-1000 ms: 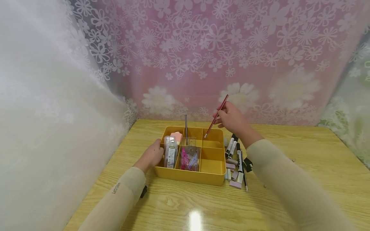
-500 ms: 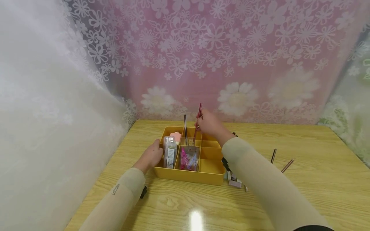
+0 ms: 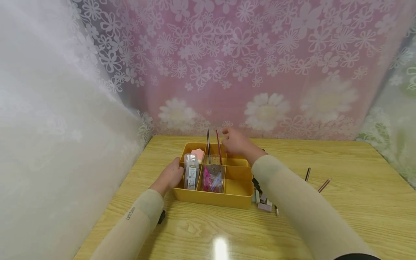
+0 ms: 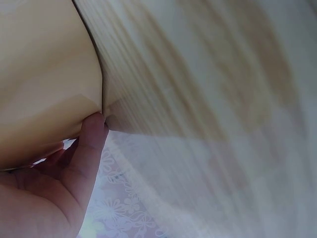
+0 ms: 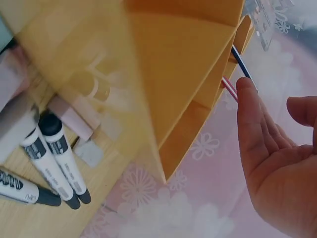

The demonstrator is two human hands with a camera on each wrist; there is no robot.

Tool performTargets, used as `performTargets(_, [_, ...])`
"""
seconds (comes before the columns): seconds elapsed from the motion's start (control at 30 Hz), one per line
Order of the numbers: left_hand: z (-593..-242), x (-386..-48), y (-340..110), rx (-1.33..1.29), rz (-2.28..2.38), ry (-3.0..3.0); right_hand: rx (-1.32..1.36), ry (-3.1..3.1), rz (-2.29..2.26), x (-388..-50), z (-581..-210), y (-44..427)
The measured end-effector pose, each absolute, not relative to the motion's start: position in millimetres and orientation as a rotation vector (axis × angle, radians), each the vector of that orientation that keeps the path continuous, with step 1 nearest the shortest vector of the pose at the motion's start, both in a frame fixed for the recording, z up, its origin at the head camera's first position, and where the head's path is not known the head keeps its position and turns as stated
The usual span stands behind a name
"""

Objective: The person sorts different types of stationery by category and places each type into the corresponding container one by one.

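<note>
A yellow divided organizer box [image 3: 214,200] stands on the table. My left hand [image 3: 170,174] grips its left wall, and the left wrist view shows the thumb [image 4: 91,136] pressed at the wall's edge. A red pencil [image 3: 219,144] and a dark striped pencil [image 3: 208,142] stand upright in the back middle compartment. Just right of the red pencil is my right hand [image 3: 237,142], its fingers loosely extended, holding nothing. Clear packets with pink and blue pieces [image 3: 212,179], a clear labelled case [image 3: 192,177] and a pink item [image 3: 198,154] sit in other compartments.
Whiteboard markers [image 5: 59,153] and eraser-like blocks [image 3: 264,207] lie right of the box, partly hidden by my right sleeve [image 3: 292,191] in the head view. Farther right lie a dark pencil [image 3: 307,174] and a brownish pencil [image 3: 324,185]. A floral curtain [image 3: 227,72] hangs behind.
My right hand has carried the red pencil left, lowered it into the back middle compartment beside the dark pencil and let go. My left hand keeps its grip on the box.
</note>
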State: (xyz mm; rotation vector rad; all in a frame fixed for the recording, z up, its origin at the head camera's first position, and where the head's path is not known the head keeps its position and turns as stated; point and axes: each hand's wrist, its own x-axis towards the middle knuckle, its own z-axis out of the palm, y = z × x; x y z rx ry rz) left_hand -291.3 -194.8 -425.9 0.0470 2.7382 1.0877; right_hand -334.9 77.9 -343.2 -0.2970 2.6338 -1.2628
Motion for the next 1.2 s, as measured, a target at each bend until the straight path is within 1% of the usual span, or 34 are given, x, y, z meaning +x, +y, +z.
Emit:
performTargets(0.13, [-426.3,-291.6,-195.0,0.074,1.087,2.754,-0.330,2.643,-1.250,-331.3,-336.8,87.2])
performTargets(0.3, [-426.0,-291.0,-195.1,0.081,1.088,2.753,-0.399,2.714,-1.103,-321.6,-323.9,107.3])
performTargets(0.43, [-426.0,-291.0,-195.0,0.070,1.084,2.751,-0.426,2.733,-1.048,-312.4,-315.7,128.4])
performTargets(0.63, [-425.5,-291.0,-195.0,0.065,1.076,2.753,-0.432,2.746,-0.994,-300.5,-314.4,169.2])
performTargets(0.8, [-427.0,-292.1,-195.9,0.075,1.058,2.755,-0.389,2.681,-0.909,-296.3,-323.5,208.5])
performTargets(1.0, [-427.3,-291.9,-196.1,0.056,1.070,2.744,-0.275,2.587,-0.709,-291.6,-345.8,256.9])
performTargets(1.2, [-427.0,-291.2,-195.8,0.068,1.088,2.740,-0.161,2.543,-0.697,-288.4,-366.8,296.0])
